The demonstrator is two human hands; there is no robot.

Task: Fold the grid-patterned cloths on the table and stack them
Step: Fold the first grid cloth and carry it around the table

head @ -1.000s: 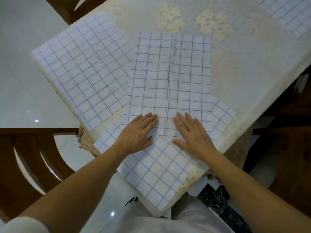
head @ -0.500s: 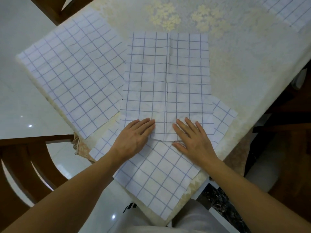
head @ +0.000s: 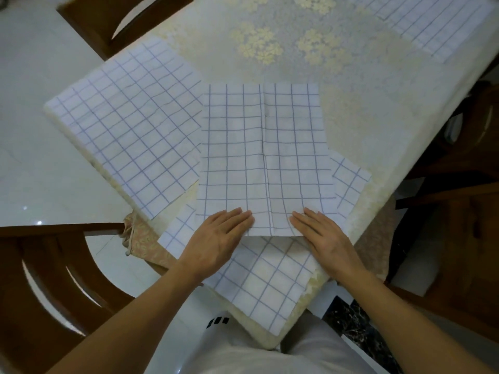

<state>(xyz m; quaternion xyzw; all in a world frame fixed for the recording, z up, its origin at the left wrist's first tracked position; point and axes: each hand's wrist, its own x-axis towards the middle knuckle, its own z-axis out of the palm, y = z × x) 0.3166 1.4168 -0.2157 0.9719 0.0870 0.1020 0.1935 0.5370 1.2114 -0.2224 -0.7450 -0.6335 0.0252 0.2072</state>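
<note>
A white cloth with a blue grid (head: 264,157) lies in the middle of the table, its two sides folded in to meet at a centre seam. My left hand (head: 218,238) and my right hand (head: 324,236) rest flat, fingers together, on its near edge, one on each side of the seam. Under it lies another grid cloth (head: 259,279), spread diagonally over the table corner nearest me. A third grid cloth (head: 127,122) lies flat at the left, and a fourth (head: 437,22) at the far right.
The table (head: 364,103) wears a pale floral cover and its corner points at me. Dark wooden chairs stand at the near left (head: 51,268), the far left (head: 113,20) and the right (head: 459,211). White tiled floor (head: 32,49) shows at the left.
Both hands have slid a little toward me and slightly apart along the folded cloth's near edge. The camera view has shifted slightly.
</note>
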